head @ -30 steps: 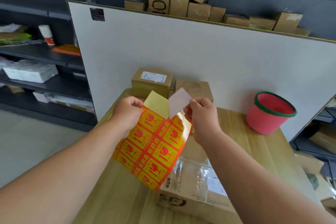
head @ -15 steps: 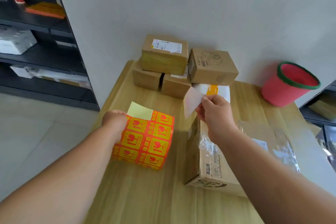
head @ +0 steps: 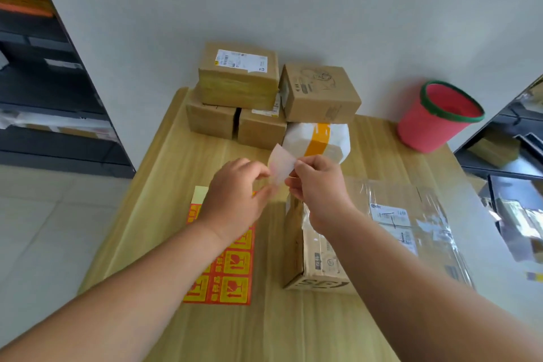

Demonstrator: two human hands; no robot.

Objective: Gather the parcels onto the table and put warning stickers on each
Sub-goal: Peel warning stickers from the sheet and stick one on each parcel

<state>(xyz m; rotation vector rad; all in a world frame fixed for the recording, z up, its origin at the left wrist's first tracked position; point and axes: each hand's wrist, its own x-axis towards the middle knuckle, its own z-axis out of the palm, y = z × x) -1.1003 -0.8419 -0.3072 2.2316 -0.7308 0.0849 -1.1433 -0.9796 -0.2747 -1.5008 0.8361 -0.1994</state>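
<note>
Above the wooden table (head: 182, 156), both hands, left hand (head: 235, 200) and right hand (head: 318, 185), pinch one peeled sticker (head: 280, 167) between them.

Both forearms reach forward; left hand (head: 235, 200) and right hand (head: 318, 185) nearly meet, fingertips seemingly pinched.

Both hands (head: 276, 185) on a peeled sticker (head: 281, 164) above table (head: 176, 156)

Bare table (head: 164, 185) open along left edge and near front; stacked cardboard parcels (head: 238, 79) block the back, large taped box (head: 382, 232) fills right side, red bucket (head: 435, 117) far right corner
</note>
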